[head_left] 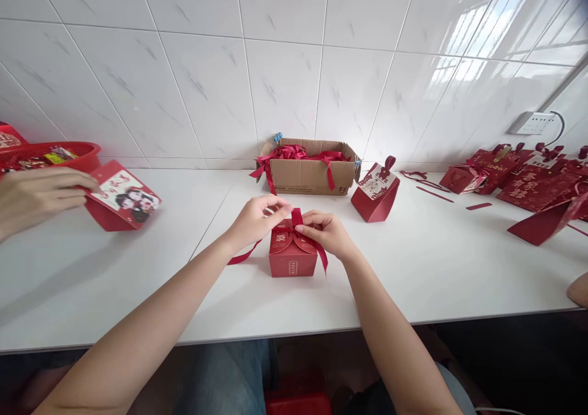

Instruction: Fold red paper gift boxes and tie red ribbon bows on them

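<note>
A small red gift box [293, 263] with gold characters and overlapping curved top flaps stands upright on the white table. A red ribbon [297, 217] lies across its top, with a loop standing up. One tail hangs over the right side; the other trails left on the table behind my left hand. My right hand [325, 232] pinches the ribbon at the base of the loop, thumb against the fingers. My left hand [261, 220] is closed with thumb and fingertips together at the left of the loop; its fingers partly hide the ribbon there.
Behind stands a cardboard box [303, 177] of red ribbons. Right of it is a triangular gift box [375, 193], with more red boxes [528, 176] farther right. At left another person's hand [50, 197] holds a photo-printed box [124, 197] near a red basket [85, 154]. An elbow [579, 290] shows at right.
</note>
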The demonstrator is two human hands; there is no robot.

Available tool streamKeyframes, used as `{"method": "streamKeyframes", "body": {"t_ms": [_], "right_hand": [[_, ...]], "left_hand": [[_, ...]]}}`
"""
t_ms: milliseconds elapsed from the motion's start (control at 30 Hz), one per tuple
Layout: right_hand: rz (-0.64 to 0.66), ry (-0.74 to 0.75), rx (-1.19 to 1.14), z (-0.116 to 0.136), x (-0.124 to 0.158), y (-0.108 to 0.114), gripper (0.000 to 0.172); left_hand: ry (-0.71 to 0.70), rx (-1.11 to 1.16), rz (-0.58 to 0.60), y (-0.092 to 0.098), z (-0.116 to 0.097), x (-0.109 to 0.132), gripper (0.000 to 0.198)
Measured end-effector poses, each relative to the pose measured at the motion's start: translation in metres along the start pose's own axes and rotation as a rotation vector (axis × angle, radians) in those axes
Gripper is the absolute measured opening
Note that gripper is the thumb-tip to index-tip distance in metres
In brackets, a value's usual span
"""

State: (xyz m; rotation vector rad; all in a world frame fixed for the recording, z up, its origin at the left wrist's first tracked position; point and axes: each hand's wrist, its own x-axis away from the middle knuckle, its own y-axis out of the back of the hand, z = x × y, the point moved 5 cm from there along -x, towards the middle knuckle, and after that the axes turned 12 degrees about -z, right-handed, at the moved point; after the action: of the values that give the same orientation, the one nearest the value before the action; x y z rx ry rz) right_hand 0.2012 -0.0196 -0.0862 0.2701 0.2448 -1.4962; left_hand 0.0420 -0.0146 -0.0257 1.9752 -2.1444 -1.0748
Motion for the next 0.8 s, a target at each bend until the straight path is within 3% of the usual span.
{"method": "streamKeyframes", "body": {"t_ms": [100, 233, 567, 800], "right_hand": [[0.03, -0.022, -0.009, 0.001, 0.002, 0.001, 0.025], [0.025, 0.064, 0.093, 0.004, 0.002, 0.003, 0.02], [0.146, 0.118, 0.123, 0.008, 0.007, 0.001, 0.016], [0.177, 0.076, 0.21, 0.01, 0.009, 0.005, 0.025]], "left_hand": [[-0.025, -0.108, 0.061, 0.006, 0.01, 0.007, 0.037], [-0.122, -0.227, 0.168, 0.0, 0.018, 0.015, 0.027], [-0.115, -0.234, 0.137, -0.011, 0.02, 0.009, 0.013], [-0.057, -0.181, 0.158, -0.003, 0.024, 0.002, 0.023]]}}
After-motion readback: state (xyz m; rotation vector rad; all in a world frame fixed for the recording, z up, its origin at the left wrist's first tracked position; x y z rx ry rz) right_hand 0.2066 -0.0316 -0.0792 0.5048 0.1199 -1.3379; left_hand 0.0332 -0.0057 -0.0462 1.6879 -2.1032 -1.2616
